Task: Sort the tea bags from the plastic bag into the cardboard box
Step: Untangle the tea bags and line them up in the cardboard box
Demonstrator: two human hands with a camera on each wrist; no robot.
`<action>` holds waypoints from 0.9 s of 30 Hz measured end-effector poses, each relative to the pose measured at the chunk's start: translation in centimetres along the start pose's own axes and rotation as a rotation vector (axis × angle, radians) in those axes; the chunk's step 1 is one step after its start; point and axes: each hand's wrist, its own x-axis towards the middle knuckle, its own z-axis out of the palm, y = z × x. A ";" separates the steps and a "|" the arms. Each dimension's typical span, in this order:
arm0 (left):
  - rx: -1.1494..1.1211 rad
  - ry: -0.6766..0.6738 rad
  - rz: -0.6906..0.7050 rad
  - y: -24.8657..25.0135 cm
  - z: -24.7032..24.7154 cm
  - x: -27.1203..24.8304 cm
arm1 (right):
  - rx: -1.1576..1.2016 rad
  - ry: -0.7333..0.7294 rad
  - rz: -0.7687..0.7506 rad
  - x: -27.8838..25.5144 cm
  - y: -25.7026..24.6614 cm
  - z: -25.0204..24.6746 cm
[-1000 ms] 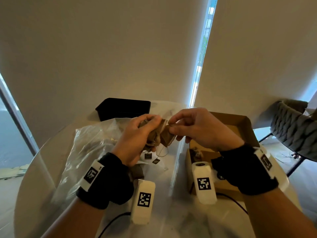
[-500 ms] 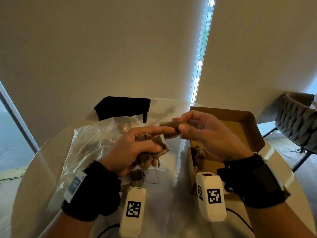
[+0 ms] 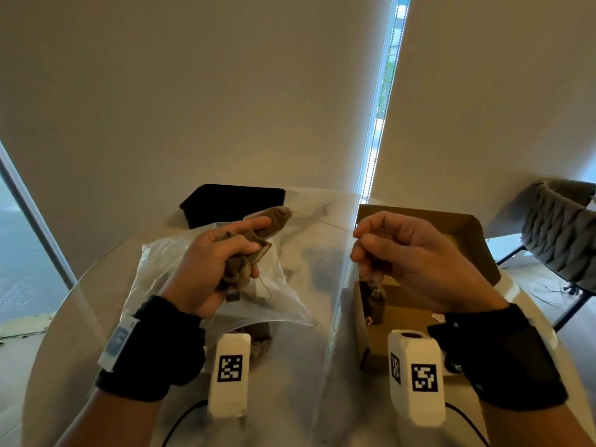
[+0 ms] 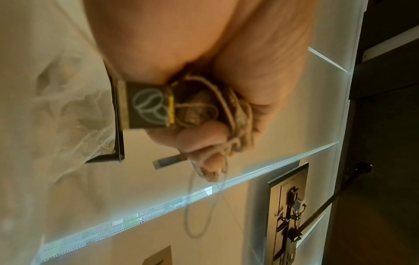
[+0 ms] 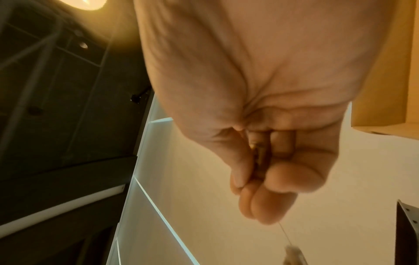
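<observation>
My left hand (image 3: pixel 240 253) grips a clump of brown tea bags (image 3: pixel 238 269) above the clear plastic bag (image 3: pixel 283 298). One more tea bag (image 3: pixel 274 221) lies along its straight index finger. A thin string (image 3: pixel 322 221) runs taut from that bag to my right hand (image 3: pixel 362 240), which pinches the string's end above the cardboard box (image 3: pixel 464 233). The left wrist view shows the clump (image 4: pixel 199 105) wound in strings with a dark printed tag (image 4: pixel 147 105). In the right wrist view the string (image 5: pixel 284 233) leaves the pinching fingertips (image 5: pixel 267 206). A few tea bags (image 3: pixel 375 300) stand in the box.
A black tray (image 3: pixel 232 201) sits at the table's far side, behind the plastic bag. A grey woven chair (image 3: pixel 561 233) stands off to the right. More tea bags (image 3: pixel 261 337) lie under the plastic bag's near edge. The round table (image 3: pixel 322 285) is glossy and pale.
My hands have moved apart. The right hand, which pinched a tea bag beside the left index finger, now holds its string stretched out to the right; the bag stays on the left finger.
</observation>
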 end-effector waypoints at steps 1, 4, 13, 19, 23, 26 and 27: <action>-0.008 0.016 -0.004 -0.1 -0.1 0.2 | 0.009 0.007 -0.007 -0.1 0.0 -0.2; -0.022 0.046 -0.004 -0.2 0.0 0.3 | 0.008 0.039 -0.011 -0.2 0.0 -0.4; 0.153 -0.147 0.030 -0.1 1.6 -1.1 | -0.239 0.164 -0.051 0.4 -0.5 1.8; 0.256 -0.308 0.062 -0.3 2.7 -2.0 | -0.374 0.152 -0.044 1.0 -0.6 2.8; 0.222 -0.323 0.041 -0.5 2.7 -2.1 | -0.473 0.140 -0.053 0.6 -1.5 2.1; 0.163 -0.300 0.017 -0.5 2.8 -2.0 | -0.622 0.108 -0.055 -0.1 -3.1 -0.1; 0.115 -0.262 -0.005 -0.6 2.8 -1.8 | -0.708 0.056 -0.019 -0.4 -3.6 -0.9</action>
